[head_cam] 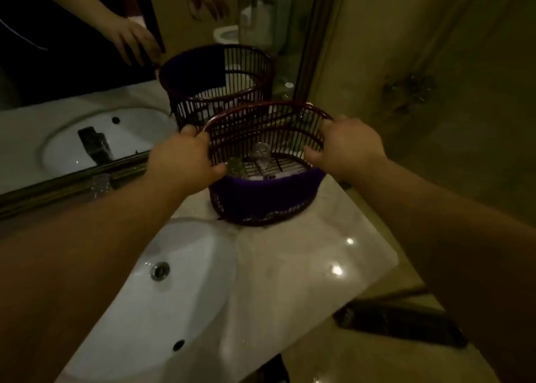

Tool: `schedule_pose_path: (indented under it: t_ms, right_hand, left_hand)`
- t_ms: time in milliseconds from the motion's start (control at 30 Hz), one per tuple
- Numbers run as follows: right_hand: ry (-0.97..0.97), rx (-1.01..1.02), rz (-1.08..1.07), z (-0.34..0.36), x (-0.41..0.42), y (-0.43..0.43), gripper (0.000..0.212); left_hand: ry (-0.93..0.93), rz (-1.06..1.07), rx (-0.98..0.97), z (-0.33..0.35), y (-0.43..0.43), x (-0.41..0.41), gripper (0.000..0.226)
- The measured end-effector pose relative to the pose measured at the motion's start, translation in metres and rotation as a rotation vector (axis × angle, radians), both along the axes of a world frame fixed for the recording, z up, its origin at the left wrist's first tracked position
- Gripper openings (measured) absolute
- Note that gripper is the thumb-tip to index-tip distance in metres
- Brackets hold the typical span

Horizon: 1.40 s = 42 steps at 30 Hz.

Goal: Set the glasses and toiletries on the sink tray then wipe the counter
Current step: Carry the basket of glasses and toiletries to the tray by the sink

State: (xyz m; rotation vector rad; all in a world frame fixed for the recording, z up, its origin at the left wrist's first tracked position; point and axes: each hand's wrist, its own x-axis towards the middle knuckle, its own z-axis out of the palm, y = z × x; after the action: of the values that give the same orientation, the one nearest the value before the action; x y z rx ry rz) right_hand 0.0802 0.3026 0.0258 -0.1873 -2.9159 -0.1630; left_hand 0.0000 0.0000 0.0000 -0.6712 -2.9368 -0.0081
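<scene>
A round dark slatted basket (261,205) with a purple band stands on the marble counter (304,266) against the mirror. My left hand (185,159) grips its left rim and my right hand (342,147) grips its right rim. Inside lie a clear glass (262,157) and a small greenish glass item (235,166) on a slatted floor. Other contents are too dim to tell.
A white sink basin (162,289) with a drain lies left of the basket. The mirror (87,107) behind reflects the basket, the hands and the faucet. The counter's right edge drops to a tiled floor with a dark mat (406,321).
</scene>
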Motion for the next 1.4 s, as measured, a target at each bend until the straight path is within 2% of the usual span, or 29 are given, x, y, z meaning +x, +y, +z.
schedule_pose_path:
  t_ms: [267,500,667,767,1000,1400]
  right_hand:
    - [-0.091,-0.043,-0.005,-0.039,-0.069,0.064,0.057]
    - [-0.132,-0.145,-0.097,-0.080,-0.116,0.103,0.066]
    - [-0.156,-0.261,-0.173,-0.094,-0.134,0.105,0.045]
    - [-0.188,-0.250,-0.225,-0.091,-0.141,0.106,0.031]
    - [-0.250,-0.177,-0.252,-0.073,-0.126,0.096,0.023]
    - [-0.120,-0.113,-0.207,-0.011,-0.027,-0.004,0.018]
  left_hand:
    - [-0.127,0.259,0.067,-0.031,0.040,-0.047,0.077]
    - [-0.295,0.399,0.150,-0.056,0.058,-0.075,0.078]
    - [-0.324,0.494,0.179,-0.064,0.056,-0.080,0.057]
    - [-0.345,0.529,0.177,-0.065,0.055,-0.084,0.047]
    - [-0.358,0.520,0.159,-0.055,0.038,-0.068,0.050]
    - [-0.247,0.521,0.150,0.006,-0.062,0.028,0.047]
